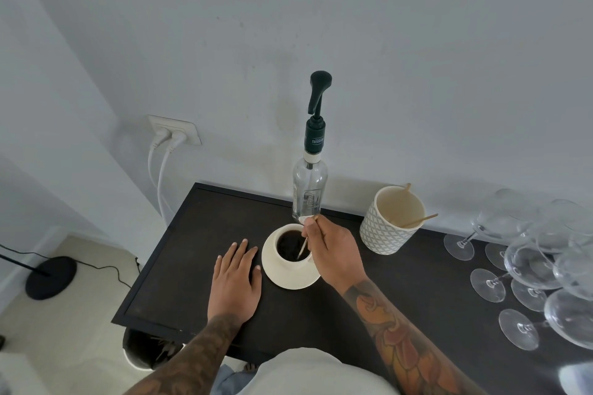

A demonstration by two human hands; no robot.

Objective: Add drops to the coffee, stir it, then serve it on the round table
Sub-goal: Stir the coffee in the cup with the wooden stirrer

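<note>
A cream cup of black coffee (290,245) stands on a cream saucer (279,279) on the dark table (179,266). My right hand (333,253) pinches a thin wooden stirrer (303,245) whose lower end dips into the coffee. My left hand (236,282) lies flat on the table just left of the saucer, fingers spread, holding nothing. Behind the cup stands a clear glass bottle (309,189) with a dark pump dispenser on top.
A patterned white pot (385,231) with wooden stirrers stands to the right of the cup. Several wine glasses (526,266) crowd the table's right side. A wall socket (175,130) with white cables and a black lamp base (49,277) are at the left.
</note>
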